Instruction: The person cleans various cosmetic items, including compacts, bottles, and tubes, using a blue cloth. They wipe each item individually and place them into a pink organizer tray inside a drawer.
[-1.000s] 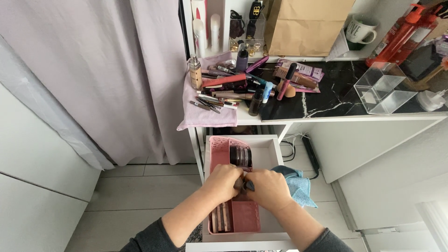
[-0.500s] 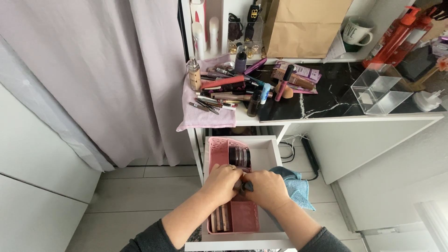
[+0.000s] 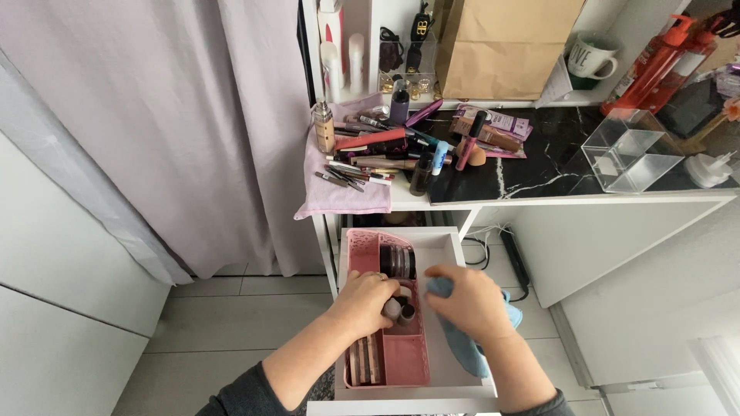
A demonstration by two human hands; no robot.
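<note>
**Two hands at an open drawer holding a pink organiser tray**

Head view, looking down. A white drawer (image 3: 447,245) stands pulled out below a black marble desktop (image 3: 555,166). Inside it, against the left wall, lies a pink perforated organiser tray (image 3: 401,362) whose long axis runs near to far. Its far compartment holds a row of dark round compacts (image 3: 397,262); a narrow left slot holds flat palettes (image 3: 364,362) on edge; the near right compartment shows only its bare pink floor.

The left hand (image 3: 362,300) is curled over the tray's middle section, fingertips pinching a small rounded pale container (image 3: 392,309), which sits just right of those fingers, inside the tray. A second small dark-rimmed pot (image 3: 407,313) lies touching or just beside it, to the right. The left hand is plainly the nearer to both.

The right hand (image 3: 470,302) rests to the right of the tray over a blue cloth (image 3: 470,354), fingers bent and loosely together on the cloth's far edge; whether they grip it or merely press on it cannot be told.

On the desktop, far from both hands: a lilac towel (image 3: 339,192) heaped with pencils and tubes, a clear acrylic box (image 3: 632,150), a brown paper bag (image 3: 505,42), a white mug (image 3: 592,58), and a red pump bottle (image 3: 655,65).
</note>
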